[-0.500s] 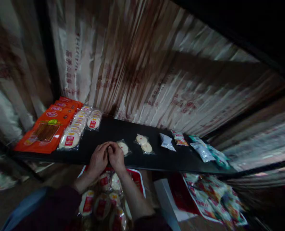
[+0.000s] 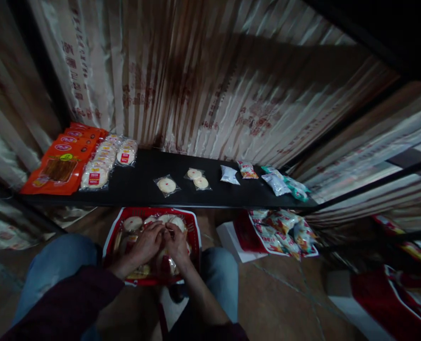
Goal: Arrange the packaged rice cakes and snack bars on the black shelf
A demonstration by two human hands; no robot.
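My left hand (image 2: 148,243) and my right hand (image 2: 176,244) meet at the fingertips over a red basket (image 2: 196,237) with a white rim. Both have bent, closed fingers; whatever lies between them is hidden. Directly beneath and around them are several round white rice crackers (image 2: 132,223) in clear wrappers, heaped in the basket. On the black shelf (image 2: 144,173) beyond, a single wrapped cracker (image 2: 166,185) lies flat, with an overlapping pair of crackers (image 2: 198,179) to its right.
Orange snack packets (image 2: 59,158) and a row of red-labelled crackers (image 2: 95,175) fill the shelf's left end. Small white bags (image 2: 229,174) and green bags (image 2: 295,188) lie rightward. Another basket of snack bags (image 2: 284,227) stands on the floor. A patterned curtain (image 2: 196,71) hangs behind.
Both hands have moved from the shelf's front edge back and down over the basket. The single cracker on the shelf is now fully uncovered. The view has tilted downward.
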